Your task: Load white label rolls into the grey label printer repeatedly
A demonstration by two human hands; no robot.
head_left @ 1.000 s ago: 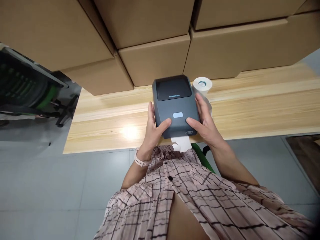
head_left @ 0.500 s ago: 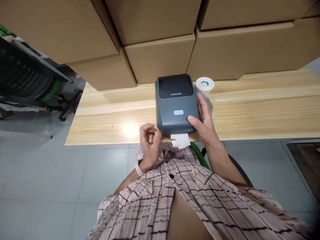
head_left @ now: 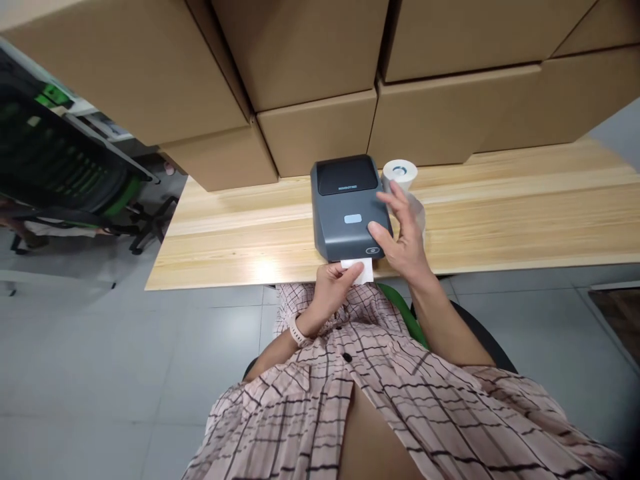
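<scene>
With my left grip [head_left: 334,290], just below the middle of the frame, I am pinching the white paper strip [head_left: 366,272], the thumb lying over it and the fingers closing beneath. The strip is coming out from the lower edge of the grey printer [head_left: 345,230], which is sitting at the centre of the frame on the wooden bench [head_left: 240,233]. The printer's long axis is running from top to bottom of the frame, so its body is lying above my left grip, and the strip is pointing down towards me. This left one is the nearer to the paper. My right grip [head_left: 407,247] is hovering at the printer's lower right corner, thumb and fingers being apart; whether the thumb is touching the cover, I cannot tell. Behind these fingers, the white roll [head_left: 401,172] is standing just beside the printer.
</scene>
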